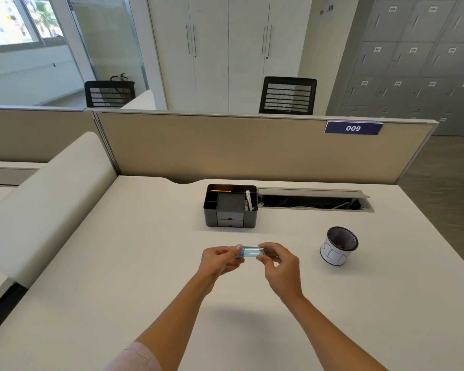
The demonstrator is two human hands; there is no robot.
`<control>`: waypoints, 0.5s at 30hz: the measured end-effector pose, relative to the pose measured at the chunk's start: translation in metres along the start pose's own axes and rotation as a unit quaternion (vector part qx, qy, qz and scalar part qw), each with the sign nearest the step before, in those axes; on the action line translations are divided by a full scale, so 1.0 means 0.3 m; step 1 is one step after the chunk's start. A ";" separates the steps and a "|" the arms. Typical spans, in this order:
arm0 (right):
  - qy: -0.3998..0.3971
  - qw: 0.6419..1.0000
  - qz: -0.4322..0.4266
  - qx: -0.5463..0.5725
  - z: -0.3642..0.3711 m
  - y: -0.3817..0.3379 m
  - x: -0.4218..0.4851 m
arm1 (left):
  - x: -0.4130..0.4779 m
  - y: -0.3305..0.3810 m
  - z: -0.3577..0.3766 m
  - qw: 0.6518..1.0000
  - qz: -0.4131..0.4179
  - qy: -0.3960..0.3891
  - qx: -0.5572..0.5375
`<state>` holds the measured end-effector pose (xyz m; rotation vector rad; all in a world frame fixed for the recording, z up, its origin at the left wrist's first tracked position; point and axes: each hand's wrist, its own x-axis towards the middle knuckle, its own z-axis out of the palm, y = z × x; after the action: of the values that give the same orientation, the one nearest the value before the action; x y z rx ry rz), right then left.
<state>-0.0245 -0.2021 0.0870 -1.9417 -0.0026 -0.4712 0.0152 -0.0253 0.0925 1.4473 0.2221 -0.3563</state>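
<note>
A small clear blue plastic box (250,251) is held a little above the white desk (118,277), between both hands. My left hand (219,261) pinches its left end with thumb and fingers. My right hand (279,266) pinches its right end, fingers curled round it. What is inside the box cannot be made out.
A black desk organiser (231,206) with small drawers, a pencil and pens stands behind the hands. A mesh pen cup (338,249) with a white paper label sits to the right. An open cable tray (314,200) runs along the back, below the beige partition (252,148).
</note>
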 end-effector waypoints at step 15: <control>-0.029 0.993 0.116 0.006 0.064 0.044 0.040 | 0.064 -0.001 -0.010 0.982 0.058 0.032 0.178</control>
<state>-0.0044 -0.1929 0.0728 -1.9144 0.1810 -0.2608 0.0329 -0.0244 0.0849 1.8172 0.1287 -0.2634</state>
